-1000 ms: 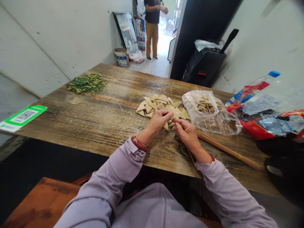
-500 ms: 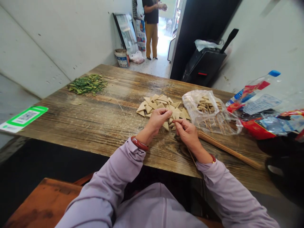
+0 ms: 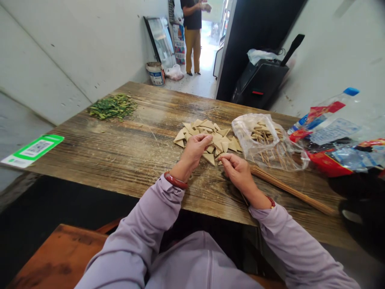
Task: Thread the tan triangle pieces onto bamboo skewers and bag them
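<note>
On the wooden table in front of me lies a heap of flat tan triangular pieces, some overlapping. My left hand is at the heap's near edge, thumb and fingers pinched together; what they hold, if anything, is hidden. To its right, my right hand is closed on a thin wooden skewer, whose tip points up toward the heap and whose lower end runs under the palm toward the wrist. Beside that hand lies a bundle of skewers. Behind the bundle, a clear plastic bag contains several skewered tan pieces.
Chopped green leaves are piled at the far left. A green-framed QR card lies at the left edge. A plastic bottle and red packaging crowd the right side. Beyond the table, a person stands near the doorway.
My left hand has drawn slightly left, away from the skewer's tip, widening the gap between my hands. The right hand has shifted slightly down and still grips the skewer.
</note>
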A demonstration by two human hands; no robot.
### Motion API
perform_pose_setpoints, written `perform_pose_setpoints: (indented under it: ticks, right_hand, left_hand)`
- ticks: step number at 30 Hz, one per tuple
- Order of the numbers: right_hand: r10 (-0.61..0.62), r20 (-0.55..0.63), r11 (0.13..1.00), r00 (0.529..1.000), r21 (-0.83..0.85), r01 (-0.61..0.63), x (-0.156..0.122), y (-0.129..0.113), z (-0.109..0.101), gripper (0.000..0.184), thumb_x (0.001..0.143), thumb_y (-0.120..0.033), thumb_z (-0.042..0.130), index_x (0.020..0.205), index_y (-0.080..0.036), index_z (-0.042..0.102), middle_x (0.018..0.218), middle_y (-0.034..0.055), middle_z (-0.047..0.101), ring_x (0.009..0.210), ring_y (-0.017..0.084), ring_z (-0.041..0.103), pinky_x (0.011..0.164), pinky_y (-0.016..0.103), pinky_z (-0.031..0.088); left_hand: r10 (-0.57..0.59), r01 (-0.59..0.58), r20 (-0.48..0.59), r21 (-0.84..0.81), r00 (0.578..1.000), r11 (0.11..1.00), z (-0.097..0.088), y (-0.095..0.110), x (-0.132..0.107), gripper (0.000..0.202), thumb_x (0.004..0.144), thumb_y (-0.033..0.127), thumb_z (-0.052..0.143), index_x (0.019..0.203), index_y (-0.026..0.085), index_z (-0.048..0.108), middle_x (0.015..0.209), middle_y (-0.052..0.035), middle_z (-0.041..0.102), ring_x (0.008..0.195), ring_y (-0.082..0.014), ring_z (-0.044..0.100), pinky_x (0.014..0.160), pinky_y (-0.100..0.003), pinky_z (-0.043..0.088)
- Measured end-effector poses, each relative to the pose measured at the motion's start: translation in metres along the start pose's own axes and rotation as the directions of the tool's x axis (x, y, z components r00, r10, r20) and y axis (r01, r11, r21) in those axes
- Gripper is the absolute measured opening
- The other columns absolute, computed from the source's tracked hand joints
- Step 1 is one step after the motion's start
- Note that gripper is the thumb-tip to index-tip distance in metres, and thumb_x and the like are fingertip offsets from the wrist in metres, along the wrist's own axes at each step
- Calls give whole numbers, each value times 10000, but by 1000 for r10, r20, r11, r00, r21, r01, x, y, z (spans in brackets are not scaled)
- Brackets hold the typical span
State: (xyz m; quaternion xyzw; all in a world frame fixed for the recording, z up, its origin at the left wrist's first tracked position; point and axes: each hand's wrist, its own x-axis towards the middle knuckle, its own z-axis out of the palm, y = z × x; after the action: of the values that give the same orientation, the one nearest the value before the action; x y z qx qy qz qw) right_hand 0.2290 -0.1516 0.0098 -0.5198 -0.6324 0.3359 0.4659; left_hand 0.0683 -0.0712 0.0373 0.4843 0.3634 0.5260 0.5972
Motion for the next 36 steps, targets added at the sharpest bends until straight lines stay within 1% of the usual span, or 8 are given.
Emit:
perform_pose_setpoints:
  ticks: [6,14,19,26,29,31,33,36]
  right_hand:
    - [-32,-47,999,998,-44,30,0,-1,1,241,933,-385,553,892,-193,693,624,-11,597,552,130,534,521,251,380]
    - [-24,-87,998,996,-60,18,5,-1,1,243,925,-390,560,858,-193,684,586,-16,573,562,144,538,539,263,385]
    - [-12,-121,999,993,-33,9,9,2,2,255,916,-412,561,833,-199,675,559,-26,540,546,139,505,525,262,362]
    - [46,-136,998,990,55,-38,12,6,2,276,910,-443,581,794,-205,655,507,-53,507,461,108,426,500,258,327]
    - [54,-132,996,990,75,-44,13,5,0,297,913,-464,596,788,-201,654,502,-54,516,456,101,427,497,254,320]
    - [52,-133,995,990,86,-40,12,4,-2,301,910,-468,603,787,-198,655,505,-55,518,456,97,427,496,252,319]
    - [59,-141,994,988,104,-44,12,3,-5,302,904,-474,612,792,-197,657,502,-58,517,451,95,429,489,251,315]
    - [78,-152,990,985,132,-58,12,2,-9,308,892,-487,629,809,-192,664,495,-60,519,439,93,430,477,251,309]
  left_hand:
    - [-8,8,8,18,1000,1000,3,-4,-1,358,729,418,781,586,146,599,576,20,473,562,-78,392,552,-229,306]
    - [-36,30,99,63,994,998,11,-4,-10,361,750,407,755,571,149,576,575,17,459,579,-85,386,574,-241,311]
    - [-39,21,165,109,986,994,16,-5,-12,433,773,463,731,542,160,526,563,22,412,574,-89,347,558,-253,264]
    - [-1,-37,240,156,971,987,19,-7,-13,470,795,517,715,551,166,519,568,30,402,579,-92,337,555,-253,272]
    - [-20,-32,285,179,958,983,15,-6,-10,453,789,535,727,588,159,574,581,25,448,589,-97,376,574,-254,307]
    - [-25,-26,251,198,968,980,10,-6,-6,402,778,529,738,681,147,657,634,8,531,615,-103,427,599,-252,341]
    - [-8,-31,169,231,986,972,2,-5,-1,378,785,515,727,799,137,719,698,-11,603,640,-111,467,620,-253,367]
    - [90,-121,99,377,991,918,-12,-4,6,296,802,430,712,821,136,742,742,-30,650,694,-136,523,657,-261,393]
